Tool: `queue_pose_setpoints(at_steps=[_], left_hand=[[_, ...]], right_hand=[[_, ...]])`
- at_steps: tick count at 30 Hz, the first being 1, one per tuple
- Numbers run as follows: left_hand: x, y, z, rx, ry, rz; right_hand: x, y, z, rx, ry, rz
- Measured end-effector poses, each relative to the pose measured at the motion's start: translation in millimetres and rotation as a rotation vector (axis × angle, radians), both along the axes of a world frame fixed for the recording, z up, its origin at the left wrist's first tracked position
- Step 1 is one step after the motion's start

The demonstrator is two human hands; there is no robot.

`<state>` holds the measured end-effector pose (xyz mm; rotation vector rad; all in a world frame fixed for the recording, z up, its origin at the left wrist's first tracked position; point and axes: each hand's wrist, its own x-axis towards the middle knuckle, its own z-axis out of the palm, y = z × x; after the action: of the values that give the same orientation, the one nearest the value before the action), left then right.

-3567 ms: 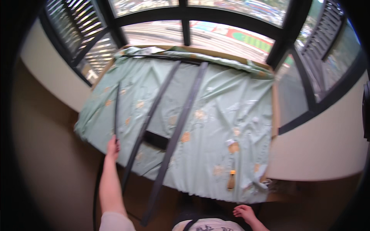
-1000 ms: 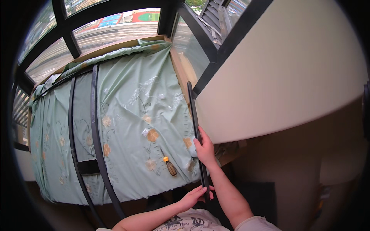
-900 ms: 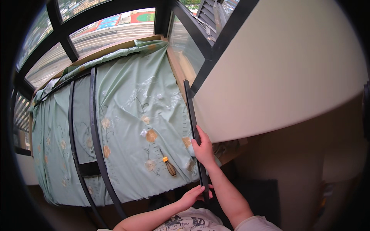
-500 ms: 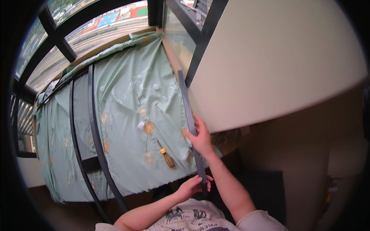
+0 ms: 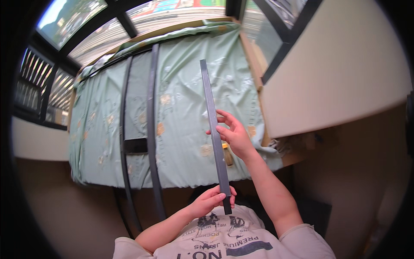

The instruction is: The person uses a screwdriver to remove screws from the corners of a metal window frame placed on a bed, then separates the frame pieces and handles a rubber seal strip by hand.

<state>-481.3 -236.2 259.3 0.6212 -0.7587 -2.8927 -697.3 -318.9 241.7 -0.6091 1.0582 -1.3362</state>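
both l hand (image 5: 208,203) & r hand (image 5: 236,136) part-closed round bar (image 5: 210,101)

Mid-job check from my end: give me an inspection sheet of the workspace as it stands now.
Surface: green flowered cloth, creased, bunched along the window side.
Job's things: held dark bar; two long dark bars lie over the cloth, a black crosspiece between them.
Clutter: yellow-collared tool handle on the cloth, beside the held bar.
Hands: left hand grips the held bar near its lower end; right hand holds it around mid-length.
Cables: nothing seen.
Surroundings: dark-framed windows; pale wall panel on the right.
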Motion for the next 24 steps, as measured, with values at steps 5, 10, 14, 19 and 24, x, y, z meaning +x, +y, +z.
queue_pose_setpoints(at_steps=[5,10,14,19,24], left_hand=[[79,-1,4,-0.086,-0.201,0.295],[223,-21,-27,-0.357,-0.619,0.619],[316,-36,-43,-0.754,-1.014,0.706],[424,-81,-108,-1.406,-1.829,0.568],[519,-117,-179,-1.195,-1.807,0.79]], right_hand=[[39,-6,-6,-0.027,-0.014,0.101],[23,41,-68,0.094,0.636,-0.059],[7,91,-111,0.198,0.886,-0.18],[-2,121,-133,0.308,1.188,-0.198],[9,130,-134,0.206,1.538,-0.074]])
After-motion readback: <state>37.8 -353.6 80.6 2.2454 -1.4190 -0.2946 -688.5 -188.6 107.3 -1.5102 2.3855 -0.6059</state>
